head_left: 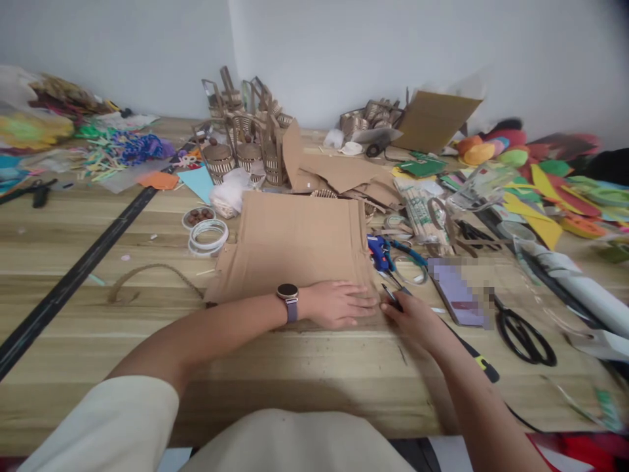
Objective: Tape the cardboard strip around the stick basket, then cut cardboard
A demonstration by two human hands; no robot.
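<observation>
A flat sheet of brown cardboard [295,246] lies on the wooden table [98,328] in front of me. My left hand [339,303], with a watch on its wrist, lies flat on the sheet's near right corner, fingers stretched out. My right hand [410,314] sits just right of that corner, fingers pinched around a thin dark tool [390,295] that looks like a pen or a knife. Its tip touches the cardboard's right edge.
Black scissors [523,334], a blurred phone [459,292], a blue glue gun [379,252] and a stick bundle [422,213] lie to the right. Small cardboard baskets [246,151], tape rolls [209,236], a jute cord [152,275] and coloured foam scraps [550,177] crowd the back and sides.
</observation>
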